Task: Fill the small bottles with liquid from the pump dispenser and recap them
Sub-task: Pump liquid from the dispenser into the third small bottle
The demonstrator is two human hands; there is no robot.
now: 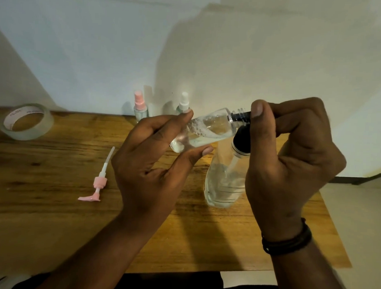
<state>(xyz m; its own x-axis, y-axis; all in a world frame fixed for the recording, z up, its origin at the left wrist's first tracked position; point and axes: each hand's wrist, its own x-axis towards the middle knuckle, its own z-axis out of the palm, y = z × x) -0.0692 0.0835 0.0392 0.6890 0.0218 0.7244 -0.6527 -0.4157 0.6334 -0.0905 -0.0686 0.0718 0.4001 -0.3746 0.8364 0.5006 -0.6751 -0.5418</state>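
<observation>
Above the table (53, 215), centre: one small clear bottle (207, 129), tilted near-horizontal, part-filled, bubbles inside. Your left hand (154, 164) pinches its base end between thumb and fingers; your right hand (293, 152) curls round the black pump nozzle (242, 117) set in its threaded neck, over the large dispenser bottle (225, 184). Likely light, thin-walled, slippery when wet: hold the body, not the neck. Pink cap (97, 184) lies apart, left.

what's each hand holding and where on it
Left hand holds the small bottle by its lower body; right hand grips the black pump head at its mouth.
</observation>
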